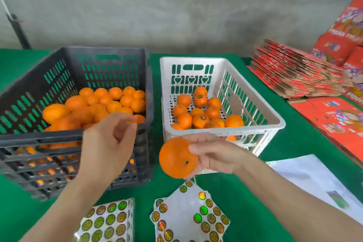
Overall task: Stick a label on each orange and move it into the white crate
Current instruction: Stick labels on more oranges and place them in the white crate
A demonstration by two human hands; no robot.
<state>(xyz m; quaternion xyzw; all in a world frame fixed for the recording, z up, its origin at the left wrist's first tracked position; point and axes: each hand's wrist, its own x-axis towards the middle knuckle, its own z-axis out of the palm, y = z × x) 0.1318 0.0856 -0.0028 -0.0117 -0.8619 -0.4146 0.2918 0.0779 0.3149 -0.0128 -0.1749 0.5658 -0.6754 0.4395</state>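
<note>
Orange (pixel 177 157) sits clasped in the right hand (pixel 213 156), just in front of the white crate (pixel 253 113). Left of that grip, the left hand (pixel 109 139) pinches its fingertips together before the dark crate (pixel 110 53); sticker sheets (pixel 189 214) lie below on the table (pixel 245 212).

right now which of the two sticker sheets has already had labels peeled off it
The right sticker sheet, below the orange in the right hand: its middle is bare backing. The left sticker sheet shows full rows.
</note>
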